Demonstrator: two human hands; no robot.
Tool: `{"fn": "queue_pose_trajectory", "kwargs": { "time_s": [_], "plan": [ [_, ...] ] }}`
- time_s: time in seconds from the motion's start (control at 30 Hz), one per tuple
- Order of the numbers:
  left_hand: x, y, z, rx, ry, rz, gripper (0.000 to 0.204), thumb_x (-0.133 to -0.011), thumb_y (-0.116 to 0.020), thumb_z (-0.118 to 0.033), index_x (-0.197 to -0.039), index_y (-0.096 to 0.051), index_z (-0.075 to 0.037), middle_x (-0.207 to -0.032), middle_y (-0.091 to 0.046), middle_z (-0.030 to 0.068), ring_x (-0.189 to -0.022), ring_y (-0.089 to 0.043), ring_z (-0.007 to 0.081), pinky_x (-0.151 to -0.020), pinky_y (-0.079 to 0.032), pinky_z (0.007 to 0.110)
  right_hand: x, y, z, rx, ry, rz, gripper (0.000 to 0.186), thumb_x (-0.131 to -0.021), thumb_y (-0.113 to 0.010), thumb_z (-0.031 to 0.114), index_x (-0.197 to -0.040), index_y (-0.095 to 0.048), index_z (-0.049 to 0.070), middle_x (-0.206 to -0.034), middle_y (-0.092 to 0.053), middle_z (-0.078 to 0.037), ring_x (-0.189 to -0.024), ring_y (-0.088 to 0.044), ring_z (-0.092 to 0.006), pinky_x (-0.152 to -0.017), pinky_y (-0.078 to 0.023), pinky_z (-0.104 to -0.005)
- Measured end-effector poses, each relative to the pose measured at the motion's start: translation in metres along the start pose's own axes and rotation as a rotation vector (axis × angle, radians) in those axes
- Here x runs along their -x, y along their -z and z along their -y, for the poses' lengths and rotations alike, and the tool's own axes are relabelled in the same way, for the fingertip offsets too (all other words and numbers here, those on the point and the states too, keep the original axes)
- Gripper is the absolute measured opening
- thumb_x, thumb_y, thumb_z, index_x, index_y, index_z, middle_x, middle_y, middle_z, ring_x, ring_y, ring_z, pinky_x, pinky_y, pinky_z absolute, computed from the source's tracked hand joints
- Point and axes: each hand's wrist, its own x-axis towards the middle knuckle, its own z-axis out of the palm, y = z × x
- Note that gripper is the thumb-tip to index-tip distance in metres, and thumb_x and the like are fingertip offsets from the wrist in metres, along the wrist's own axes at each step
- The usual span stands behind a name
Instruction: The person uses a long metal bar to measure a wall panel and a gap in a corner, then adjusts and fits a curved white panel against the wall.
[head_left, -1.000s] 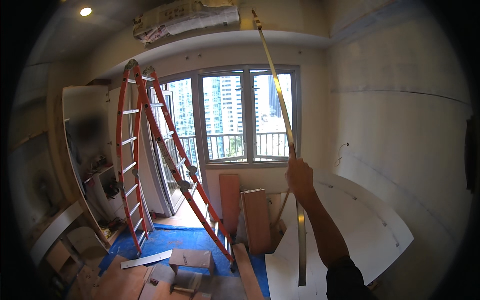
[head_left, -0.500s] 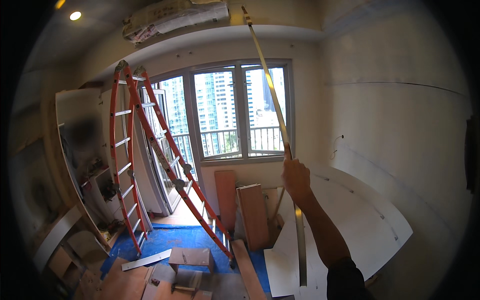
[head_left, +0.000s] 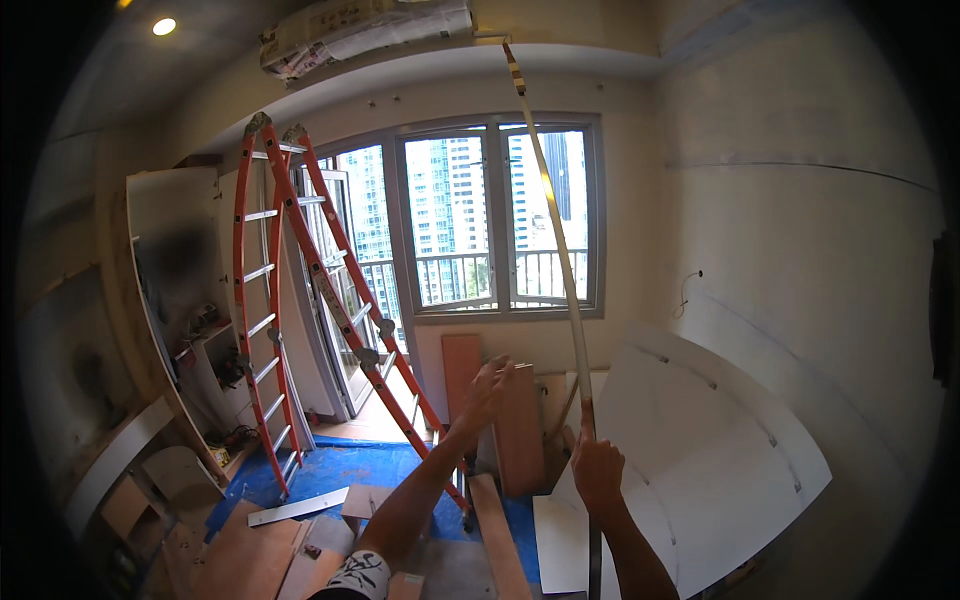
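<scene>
My right hand (head_left: 597,468) is closed round a long gold-and-silver pole (head_left: 566,255), its index finger stretched up along the shaft. The pole leans up past the window, its narrow banded tip (head_left: 514,72) near the soffit by a wrapped wall unit. A thin bent wire seems to stick out at the tip, too small to make out. My left hand (head_left: 488,388) is raised in front of reddish-brown boards (head_left: 518,440), fingers stretched and holding nothing. It is left of the pole and apart from it. A patterned white band shows on my left forearm.
A red folding ladder (head_left: 318,270) stands at the left on a blue floor sheet (head_left: 355,475). A large white panel (head_left: 690,480) leans at the right wall. The wall unit (head_left: 370,42) is wrapped in paper. Cut boards (head_left: 247,555) lie low in front, below the open window (head_left: 498,220).
My left hand has come into view and reaches up toward the middle. My right hand and the pole have moved lower in the picture. The view has shifted slightly.
</scene>
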Motion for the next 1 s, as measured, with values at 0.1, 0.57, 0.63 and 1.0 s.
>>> {"fn": "queue_pose_trajectory", "kwargs": {
  "time_s": [0.1,0.57,0.63,1.0],
  "plan": [
    [-0.094,-0.057,-0.046,0.006,0.202,0.088,0.067,-0.100,-0.048,-0.050,-0.146,-0.039,-0.001,-0.130,-0.059,0.0214,-0.119,-0.059,0.0302,-0.088,-0.053,0.038,-0.003,0.006,-0.014,-0.046,-0.025,0.002,0.070,-0.091,-0.057,0.014,-0.154,-0.028,0.013,-0.062,-0.064,-0.012,-0.057,-0.068,-0.0273,-0.052,-0.056,-0.0390],
    [-0.113,-0.192,-0.053,0.387,0.283,-0.098,0.034,-0.105,-0.041,-0.038,-0.121,-0.036,-0.008,-0.056,-0.038,-0.0020,-0.039,-0.043,0.0081,-0.031,-0.034,0.026,0.031,-0.035,-0.109,-1.049,0.085,0.104,0.065,-0.095,-0.056,0.015,-0.154,-0.028,0.011,-0.058,-0.060,-0.012,-0.045,-0.059,-0.0237,-0.049,-0.051,-0.0359],
    [-0.101,-0.200,-0.039,0.432,0.246,-0.038,0.032,-0.105,-0.041,-0.038,-0.119,-0.038,-0.009,-0.056,-0.038,-0.0021,-0.039,-0.043,0.0081,-0.031,-0.035,0.026,0.069,-0.062,-0.125,-1.291,-0.101,0.303,0.067,-0.094,-0.056,0.013,-0.155,-0.028,0.013,-0.060,-0.058,-0.013,-0.049,-0.059,-0.0190,-0.050,-0.049,-0.0345],
    [-0.320,-0.141,-0.117,-0.026,0.051,-0.062,0.052,-0.104,-0.034,-0.046,-0.105,-0.042,0.006,-0.064,-0.051,0.0093,-0.046,-0.058,0.0201,-0.043,-0.052,0.035,-0.140,0.004,-0.062,-1.114,0.042,-0.129,0.043,-0.100,-0.051,0.015,-0.143,-0.049,0.010,-0.062,-0.050,-0.009,-0.055,-0.048,-0.0093,-0.053,-0.044,-0.0325]
  ]
}}
